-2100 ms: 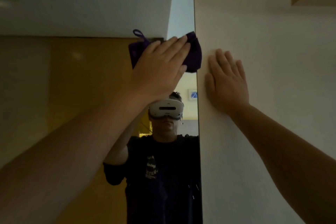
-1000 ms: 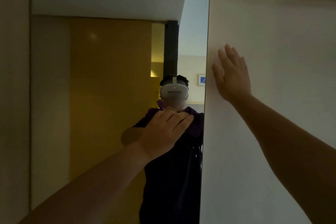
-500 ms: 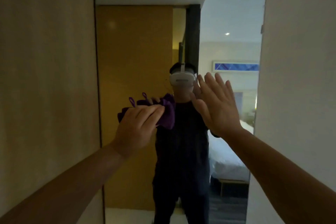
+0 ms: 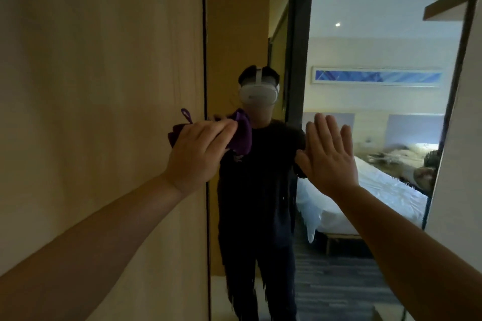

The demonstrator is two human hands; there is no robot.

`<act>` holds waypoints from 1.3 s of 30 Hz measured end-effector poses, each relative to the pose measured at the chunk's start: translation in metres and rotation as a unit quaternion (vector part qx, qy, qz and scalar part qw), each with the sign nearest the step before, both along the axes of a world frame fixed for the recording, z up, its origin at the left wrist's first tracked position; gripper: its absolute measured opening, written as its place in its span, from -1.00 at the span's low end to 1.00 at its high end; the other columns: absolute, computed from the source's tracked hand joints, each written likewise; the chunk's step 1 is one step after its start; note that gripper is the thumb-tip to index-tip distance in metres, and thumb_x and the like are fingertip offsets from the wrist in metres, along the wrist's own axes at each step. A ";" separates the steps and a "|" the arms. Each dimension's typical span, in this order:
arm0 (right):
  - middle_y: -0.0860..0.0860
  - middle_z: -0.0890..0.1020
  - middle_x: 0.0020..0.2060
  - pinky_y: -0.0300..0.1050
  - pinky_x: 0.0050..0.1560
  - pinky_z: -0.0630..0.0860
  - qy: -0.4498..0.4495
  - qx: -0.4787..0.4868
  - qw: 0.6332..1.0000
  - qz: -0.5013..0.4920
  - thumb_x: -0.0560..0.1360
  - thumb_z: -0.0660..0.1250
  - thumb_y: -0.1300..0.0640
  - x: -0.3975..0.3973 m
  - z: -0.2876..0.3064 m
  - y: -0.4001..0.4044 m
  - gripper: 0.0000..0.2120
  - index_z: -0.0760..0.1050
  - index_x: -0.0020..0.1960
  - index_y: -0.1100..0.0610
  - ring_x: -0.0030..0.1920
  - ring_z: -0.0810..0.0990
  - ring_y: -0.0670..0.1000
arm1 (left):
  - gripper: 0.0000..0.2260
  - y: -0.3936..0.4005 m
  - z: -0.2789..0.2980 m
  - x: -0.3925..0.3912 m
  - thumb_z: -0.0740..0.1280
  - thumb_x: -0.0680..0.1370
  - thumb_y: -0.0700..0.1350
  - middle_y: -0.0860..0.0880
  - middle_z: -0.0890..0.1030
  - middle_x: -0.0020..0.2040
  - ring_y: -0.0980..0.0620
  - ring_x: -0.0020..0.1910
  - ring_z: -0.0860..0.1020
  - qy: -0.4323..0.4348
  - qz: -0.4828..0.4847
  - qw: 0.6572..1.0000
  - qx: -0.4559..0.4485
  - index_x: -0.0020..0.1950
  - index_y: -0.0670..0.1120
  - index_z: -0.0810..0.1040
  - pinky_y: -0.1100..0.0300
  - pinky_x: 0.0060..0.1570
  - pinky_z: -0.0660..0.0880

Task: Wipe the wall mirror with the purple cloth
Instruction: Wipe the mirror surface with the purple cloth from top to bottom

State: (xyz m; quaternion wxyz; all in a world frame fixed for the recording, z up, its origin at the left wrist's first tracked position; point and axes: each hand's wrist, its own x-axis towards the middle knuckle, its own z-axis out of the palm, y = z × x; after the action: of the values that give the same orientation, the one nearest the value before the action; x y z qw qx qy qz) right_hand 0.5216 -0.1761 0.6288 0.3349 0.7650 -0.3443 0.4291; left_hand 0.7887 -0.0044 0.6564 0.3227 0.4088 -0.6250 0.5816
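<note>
one head-worn wide-angle view, facing straight ahead at the wall mirror, near enough for both forearms to reach in from the lower corners. the wooden wall panel fills the frame's left; the mirror takes centre and right.

Pretty dim in here overall. The whole left side is a tan wood-grain wall panel, running top to bottom. A strip of plain off-white wall stands at the far right, with a wooden beam jutting out up high. In the reflection there's a hotel-style bedroom: a bed with rumpled white sheets, a long blue framed picture on a cream wall, one small ceiling spotlight glowing, a yellowish door panel beside a dark frame, and grey striped carpet on the floor.
</note>
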 end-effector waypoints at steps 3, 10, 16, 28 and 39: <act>0.18 0.05 0.58 0.30 0.54 -0.07 -0.007 -0.028 1.000 0.002 0.64 0.02 -0.18 0.002 -0.002 -0.007 -0.35 -0.01 0.58 0.18 0.60 -0.07 0.18 | -0.52 -0.015 0.026 -0.005 0.48 0.54 -0.17 -0.16 0.57 0.22 -0.17 0.11 0.56 -0.021 -0.014 0.999 -0.035 0.40 -0.19 0.39 -0.07 0.06 0.49; 0.21 0.17 0.55 0.32 0.53 0.02 -0.037 -0.114 0.992 0.022 0.60 0.07 -0.17 0.005 -0.004 -0.016 -0.34 0.13 0.56 0.21 0.58 0.08 0.23 | -0.56 -0.059 0.131 -0.023 0.38 0.61 -0.09 -0.12 0.52 0.34 -0.12 0.24 0.45 -0.061 0.031 0.992 -0.104 0.45 -0.15 0.37 -0.03 0.18 0.39; 0.22 0.19 0.55 0.34 0.51 0.06 -0.039 -0.128 0.990 0.034 0.59 0.12 -0.15 0.004 -0.004 -0.017 -0.35 0.18 0.54 0.22 0.57 0.11 0.24 | -0.51 -0.076 0.133 -0.021 0.16 0.68 0.04 -0.15 0.27 0.56 -0.15 0.53 0.25 -0.027 0.083 0.996 -0.014 0.55 -0.18 0.26 -0.11 0.46 0.20; 0.22 0.22 0.54 0.35 0.49 0.11 -0.047 -0.149 0.987 0.041 0.60 0.19 -0.12 0.004 -0.005 -0.021 -0.36 0.23 0.53 0.24 0.56 0.15 0.25 | -0.51 -0.066 -0.094 -0.012 0.18 0.69 0.06 -0.16 0.30 0.54 -0.17 0.52 0.28 -0.054 0.071 0.994 0.063 0.54 -0.16 0.25 -0.15 0.44 0.29; 0.20 0.17 0.56 0.33 0.52 0.05 -0.035 -0.087 0.992 0.081 0.64 0.10 -0.11 -0.003 -0.003 -0.011 -0.40 0.12 0.56 0.18 0.58 0.08 0.22 | -0.53 -0.063 -0.196 -0.009 0.25 0.64 -0.03 -0.01 0.30 0.54 -0.06 0.47 0.33 -0.044 0.062 0.994 0.081 0.54 -0.04 0.29 -0.04 0.41 0.25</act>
State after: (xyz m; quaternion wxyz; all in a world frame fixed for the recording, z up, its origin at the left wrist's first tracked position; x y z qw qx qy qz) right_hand 0.5183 -0.1871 0.6260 0.3521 0.7427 -0.2542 0.5096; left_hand 0.7793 -0.0672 0.4606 0.2238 0.4453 -0.6571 0.5655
